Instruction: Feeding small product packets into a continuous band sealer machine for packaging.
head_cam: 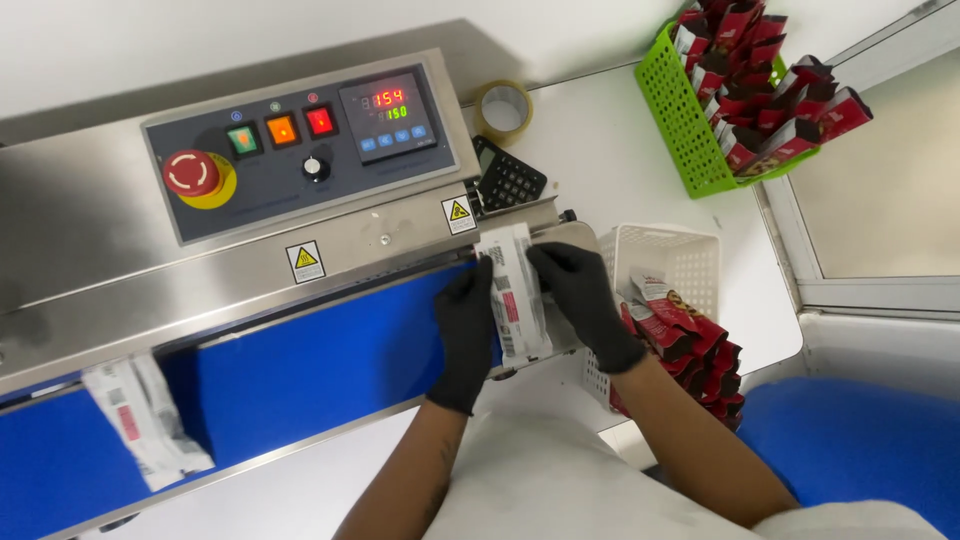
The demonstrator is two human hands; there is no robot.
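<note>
Left hand (pixel 464 335) and right hand (pixel 583 300) gripped opposite long edges of the white pouch (pixel 520 295) at the blue conveyor belt's (pixel 320 365) right end.

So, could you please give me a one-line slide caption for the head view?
Gloved left hand and right hand hold a white pouch at a sealing machine's blue conveyor belt.

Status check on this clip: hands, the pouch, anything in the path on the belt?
Both gloved hands, left hand and right hand, grip the white pouch at the sealer's infeed. Another pouch rides the blue belt far down; path between shows nothing.
</note>
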